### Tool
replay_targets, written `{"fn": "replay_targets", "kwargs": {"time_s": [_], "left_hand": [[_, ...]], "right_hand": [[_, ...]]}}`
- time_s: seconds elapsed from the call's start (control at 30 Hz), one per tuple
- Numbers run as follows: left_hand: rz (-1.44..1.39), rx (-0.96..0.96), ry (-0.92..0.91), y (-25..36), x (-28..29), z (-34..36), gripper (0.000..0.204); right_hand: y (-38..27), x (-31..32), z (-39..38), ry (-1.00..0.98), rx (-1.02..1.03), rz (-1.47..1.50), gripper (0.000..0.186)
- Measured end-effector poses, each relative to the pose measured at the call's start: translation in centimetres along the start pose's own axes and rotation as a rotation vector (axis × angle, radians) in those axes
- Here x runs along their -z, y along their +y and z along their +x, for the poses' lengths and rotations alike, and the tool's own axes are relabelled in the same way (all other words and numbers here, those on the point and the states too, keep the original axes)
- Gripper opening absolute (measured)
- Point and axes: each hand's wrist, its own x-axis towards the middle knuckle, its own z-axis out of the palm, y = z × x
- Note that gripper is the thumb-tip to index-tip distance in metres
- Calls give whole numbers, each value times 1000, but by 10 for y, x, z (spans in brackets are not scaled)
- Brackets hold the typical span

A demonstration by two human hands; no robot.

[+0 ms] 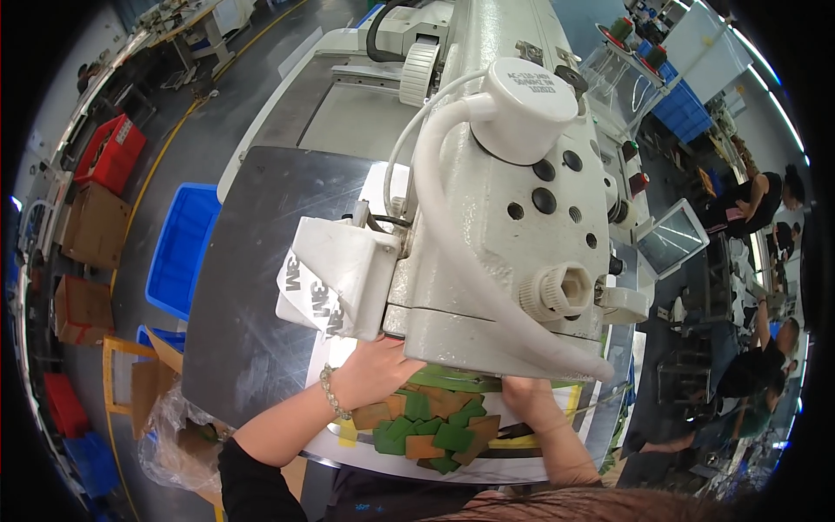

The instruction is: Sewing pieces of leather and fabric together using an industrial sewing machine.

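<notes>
A white industrial sewing machine (504,235) fills the middle of the view, its head overhanging my hands. My left hand (378,370), with a beaded bracelet at the wrist, reaches under the head's left lower edge. Under the right part of the same edge lies my right hand (526,398). The machine hides the fingers of both. Between the hands a green strip of material (457,379) runs along the work surface; whether either hand grips it cannot be seen. Nearer to me lies a loose pile of small green and brown flat pieces (435,426), between my wrists.
A dark metal table plate (252,287) extends left of the machine. Beyond it stand a blue bin (183,248), a red crate (110,155) and cardboard boxes (97,224). A tablet-like screen (674,237) is at the right, with other people (757,204) seated further off.
</notes>
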Motion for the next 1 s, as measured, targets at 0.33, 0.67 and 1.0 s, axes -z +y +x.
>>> {"fn": "replay_targets", "kwargs": {"time_s": [0.33, 0.67, 1.0], "left_hand": [[3, -28, 75, -2, -4, 0, 18], [49, -49, 32, -2, 3, 2, 21], [-32, -20, -34, -5, 2, 3, 19]], "right_hand": [[-8, 3, 7, 67, 73, -43, 25], [-9, 0, 6, 57, 114, -96, 29], [-19, 7, 13, -14, 193, -129, 36]]}}
